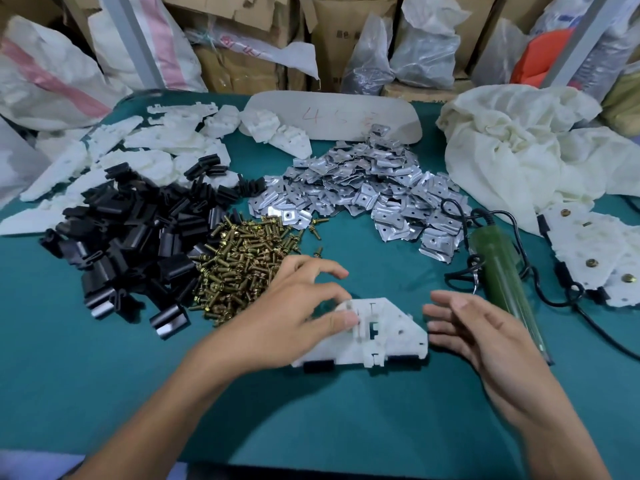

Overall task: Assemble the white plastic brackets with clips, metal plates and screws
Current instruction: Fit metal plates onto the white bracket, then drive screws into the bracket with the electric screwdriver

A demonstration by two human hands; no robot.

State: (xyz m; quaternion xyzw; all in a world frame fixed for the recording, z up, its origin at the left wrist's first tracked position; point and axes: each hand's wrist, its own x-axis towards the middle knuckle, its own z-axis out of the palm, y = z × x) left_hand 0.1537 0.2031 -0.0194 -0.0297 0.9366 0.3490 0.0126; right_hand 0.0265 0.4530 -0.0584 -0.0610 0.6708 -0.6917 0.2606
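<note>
On a teal-covered worktable (346, 427), a flat white plastic bracket (391, 336) lies at lower centre under the left hand (298, 317)'s flat fingers, the right hand (485, 330) spread empty beside it; its black edge clips (318, 367) could slip off if nudged.

A white bracket (388, 337) is pressed flat on the green table (346, 427) by the left hand (294, 313). The right hand (485, 327) is held just beside it, fingers straight.

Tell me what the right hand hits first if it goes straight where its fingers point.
Probably the white bracket: the right hand points its straight fingers left at the bracket's right edge, with a small gap between. Its height over the table is unclear.
</note>
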